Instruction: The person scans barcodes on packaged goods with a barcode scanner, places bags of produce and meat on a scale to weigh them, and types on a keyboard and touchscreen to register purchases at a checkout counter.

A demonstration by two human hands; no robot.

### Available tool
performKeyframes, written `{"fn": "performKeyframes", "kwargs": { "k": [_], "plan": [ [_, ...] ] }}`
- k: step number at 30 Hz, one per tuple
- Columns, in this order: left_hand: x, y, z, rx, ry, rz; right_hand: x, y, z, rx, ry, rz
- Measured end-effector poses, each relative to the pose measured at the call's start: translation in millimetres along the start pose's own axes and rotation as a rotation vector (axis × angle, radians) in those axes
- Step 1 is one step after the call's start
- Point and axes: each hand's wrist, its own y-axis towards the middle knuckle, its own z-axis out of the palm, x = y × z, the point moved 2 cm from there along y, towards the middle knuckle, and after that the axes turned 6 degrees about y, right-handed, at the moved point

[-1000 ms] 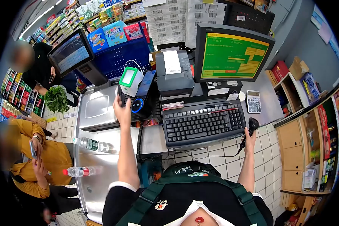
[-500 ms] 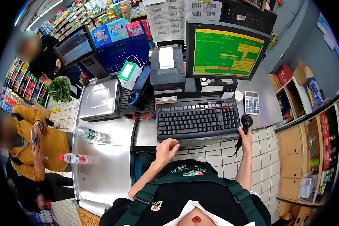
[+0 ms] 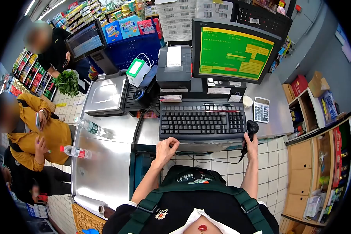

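Note:
My right hand (image 3: pixel 251 145) is wrapped round the handle of a black barcode scanner (image 3: pixel 252 128), held upright at the right end of the keyboard. Its cable loops down in front of the counter. At the keyboard's front left edge is my left hand (image 3: pixel 166 151), its fingers curled in towards the thumb, with nothing visible in it. The black keyboard (image 3: pixel 202 121) lies between and beyond both hands. Behind it a monitor (image 3: pixel 234 50) shows a green and yellow screen. A calculator (image 3: pixel 261 109) lies just beyond the scanner.
Two bottles, one clear (image 3: pixel 90 126) and one red-capped (image 3: pixel 76 152), lie on the metal counter (image 3: pixel 101 167) at left. A scale (image 3: pixel 106 94), receipt printer (image 3: pixel 174 70) and payment box (image 3: pixel 138 72) stand behind. Several people are beyond the counter, one with leafy greens (image 3: pixel 67 82).
My left hand has shifted slightly left and its fingers have curled tighter. The scanner stays in my right hand. The person in yellow has moved one hand away from the phone.

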Motion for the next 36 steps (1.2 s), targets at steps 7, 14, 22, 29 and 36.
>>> {"fn": "performKeyframes", "kwargs": {
  "k": [7, 14, 22, 29, 36],
  "plan": [
    [3, -3, 6, -0.063, -0.03, -0.02, 6, 2, 1, 0.02, -0.02, -0.032],
    [2, -4, 8, -0.067, -0.08, -0.085, 5, 13, -2, 0.03, -0.04, -0.035],
    [2, -5, 9, -0.057, -0.1, -0.111, 7, 9, 1, 0.039, 0.018, -0.065],
    [7, -6, 14, -0.077, -0.136, -0.071, 6, 11, -3, 0.085, 0.223, -0.055],
    [3, -14, 15, 0.029, 0.049, -0.052, 1, 17, -5, 0.129, 0.171, -0.059]
  ]
}}
